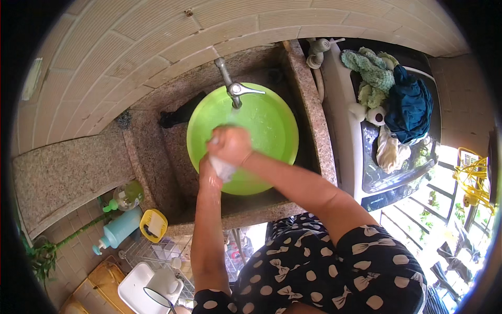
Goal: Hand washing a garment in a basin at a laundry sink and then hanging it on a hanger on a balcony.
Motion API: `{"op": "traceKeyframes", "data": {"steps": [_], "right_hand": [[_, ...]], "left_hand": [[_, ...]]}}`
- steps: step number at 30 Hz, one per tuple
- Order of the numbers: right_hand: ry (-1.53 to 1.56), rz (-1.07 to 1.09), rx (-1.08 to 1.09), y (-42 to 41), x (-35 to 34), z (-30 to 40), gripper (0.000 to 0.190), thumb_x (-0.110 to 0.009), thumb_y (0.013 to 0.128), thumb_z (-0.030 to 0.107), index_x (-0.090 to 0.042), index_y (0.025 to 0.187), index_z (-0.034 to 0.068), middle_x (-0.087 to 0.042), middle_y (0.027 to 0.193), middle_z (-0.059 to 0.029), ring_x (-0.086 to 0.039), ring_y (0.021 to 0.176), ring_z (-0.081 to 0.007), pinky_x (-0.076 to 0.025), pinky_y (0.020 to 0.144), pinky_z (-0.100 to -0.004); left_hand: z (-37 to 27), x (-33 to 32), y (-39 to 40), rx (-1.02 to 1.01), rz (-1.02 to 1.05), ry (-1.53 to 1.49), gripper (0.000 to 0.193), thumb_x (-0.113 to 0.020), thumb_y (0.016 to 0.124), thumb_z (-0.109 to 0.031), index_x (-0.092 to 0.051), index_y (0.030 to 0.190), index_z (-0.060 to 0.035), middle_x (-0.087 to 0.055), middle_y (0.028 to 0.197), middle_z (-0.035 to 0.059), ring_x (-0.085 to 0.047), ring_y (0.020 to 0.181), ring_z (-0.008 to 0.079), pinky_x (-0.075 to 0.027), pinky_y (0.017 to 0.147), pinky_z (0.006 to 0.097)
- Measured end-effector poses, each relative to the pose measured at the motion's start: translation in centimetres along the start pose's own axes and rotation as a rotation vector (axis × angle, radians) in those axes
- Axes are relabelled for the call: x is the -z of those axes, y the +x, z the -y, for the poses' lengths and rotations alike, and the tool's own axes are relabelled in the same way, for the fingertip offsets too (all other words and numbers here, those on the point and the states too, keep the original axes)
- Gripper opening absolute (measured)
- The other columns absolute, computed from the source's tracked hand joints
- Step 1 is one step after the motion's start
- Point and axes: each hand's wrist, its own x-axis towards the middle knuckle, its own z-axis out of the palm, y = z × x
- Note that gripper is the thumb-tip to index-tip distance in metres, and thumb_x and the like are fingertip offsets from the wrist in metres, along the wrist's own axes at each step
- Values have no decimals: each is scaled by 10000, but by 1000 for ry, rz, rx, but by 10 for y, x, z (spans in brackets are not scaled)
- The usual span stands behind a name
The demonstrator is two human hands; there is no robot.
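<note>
A green plastic basin [270, 129] sits in a granite sink [172, 157], below a metal tap [225, 74] with a lever handle. Over the basin, both my hands are pressed together around a wet white cloth [222, 168]. My right hand [233, 144] is blurred and lies on top, its fingers curled tight. Beneath it, my left hand [208, 168] is partly hidden and grips the same cloth. Wet skin glistens on my left wrist. Water stands in the basin, with some bubbles on its surface.
A dark cloth [182, 112] lies in the sink beside the basin. On the washing machine [357, 157] at right rest a dark blue garment [410, 104] and a green fluffy cloth [368, 72]. Bottles [121, 225] and a yellow soap dish [153, 225] stand at lower left.
</note>
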Motion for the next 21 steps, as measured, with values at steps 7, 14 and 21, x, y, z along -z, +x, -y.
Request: {"op": "traceKeyframes", "data": {"steps": [7,14,21], "right_hand": [[-428,173,-266,14,41,-74,402,-550,907,339,-537,1267,161,-404,1399,-150,-443,1206,-387,-467,930,-488],[-965,628,123,-17,-25,-95,584,-520,870,127,-423,1433,250,-245,1537,-148,-113,1438,-447,-286,996,-741],[-660,704,124,-5,-18,-158,466,-561,810,74,-591,1268,151,-462,1404,-159,-295,1370,-416,-388,1045,-511]], "left_hand": [[4,36,-17,-267,-446,620,362,-620,904,-211,-550,1210,-32,-553,1166,180,-591,951,236,-505,663,326],[98,102,54,-182,-375,2012,457,-632,810,-123,-560,1257,-60,-493,1341,228,-472,1217,426,-387,1045,433],[62,67,47,-226,-402,1918,396,-523,892,-161,-554,1285,-132,-584,1218,219,-560,1120,385,-452,935,484]]}}
